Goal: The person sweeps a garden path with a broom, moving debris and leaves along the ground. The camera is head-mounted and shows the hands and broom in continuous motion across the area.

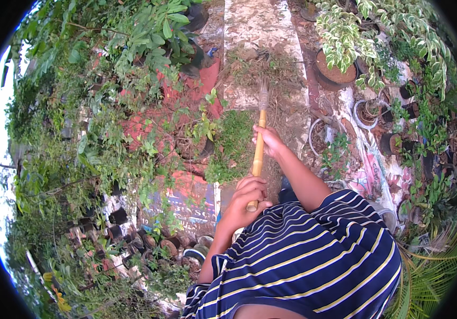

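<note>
A broom with a bamboo handle [258, 153] runs away from me along the path. Near its butt end, my left hand [248, 197] is wrapped around the handle. Farther up, my right hand [268, 140] grips the same handle below the binding. The broom's thin bristles [264, 84] reach a heap of dry grass and plant litter [266, 65] and partly blend into it. That heap lies across a pale, dirt-streaked sheet [260, 24] on the ground.
A black plant pot [334, 73] with soil and a variegated shrub [340, 42] stands right of the sheet. Leafy branches [208, 127] lean in from the left above a red sheet [208, 81]. Short grass [234, 137] grows beside the handle. Several small pots [168, 247] sit at lower left.
</note>
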Available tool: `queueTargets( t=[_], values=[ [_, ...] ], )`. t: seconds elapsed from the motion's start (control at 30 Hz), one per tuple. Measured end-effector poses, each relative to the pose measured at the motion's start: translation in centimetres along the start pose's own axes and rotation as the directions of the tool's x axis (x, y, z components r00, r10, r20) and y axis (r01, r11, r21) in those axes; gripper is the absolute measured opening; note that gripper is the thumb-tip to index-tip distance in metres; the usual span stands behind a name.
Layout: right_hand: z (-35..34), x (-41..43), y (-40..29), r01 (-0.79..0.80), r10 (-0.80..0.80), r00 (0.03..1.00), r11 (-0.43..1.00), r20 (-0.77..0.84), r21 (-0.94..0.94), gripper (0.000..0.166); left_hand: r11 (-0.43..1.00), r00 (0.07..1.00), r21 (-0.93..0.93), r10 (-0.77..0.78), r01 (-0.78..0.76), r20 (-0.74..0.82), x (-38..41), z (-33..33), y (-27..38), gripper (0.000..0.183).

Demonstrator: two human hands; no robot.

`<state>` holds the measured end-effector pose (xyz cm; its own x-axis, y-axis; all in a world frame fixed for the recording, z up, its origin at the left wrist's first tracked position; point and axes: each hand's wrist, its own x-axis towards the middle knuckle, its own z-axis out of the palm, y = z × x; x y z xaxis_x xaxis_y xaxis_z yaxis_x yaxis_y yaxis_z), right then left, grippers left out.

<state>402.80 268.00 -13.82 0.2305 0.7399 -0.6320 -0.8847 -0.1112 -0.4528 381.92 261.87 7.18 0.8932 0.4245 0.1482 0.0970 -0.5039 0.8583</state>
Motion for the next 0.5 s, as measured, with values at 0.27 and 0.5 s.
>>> queueTargets(
  t=[0.27,0.5],
  values=[
    [1.9,-7.4,2.3,0.025,-0.03,0.997,0.997,-0.077,-0.075,0.025,0.925,0.957,-0.261,0.29,-0.275,0.023,1.5,-7.2,2.7,0.035],
    [1.5,-15.8,11.2,-0.014,0.021,0.969,0.999,-0.246,0.032,0.023,0.767,0.858,-0.605,0.443,-0.212,0.261,-2.8,-12.2,-0.2,0.042]
  ],
)
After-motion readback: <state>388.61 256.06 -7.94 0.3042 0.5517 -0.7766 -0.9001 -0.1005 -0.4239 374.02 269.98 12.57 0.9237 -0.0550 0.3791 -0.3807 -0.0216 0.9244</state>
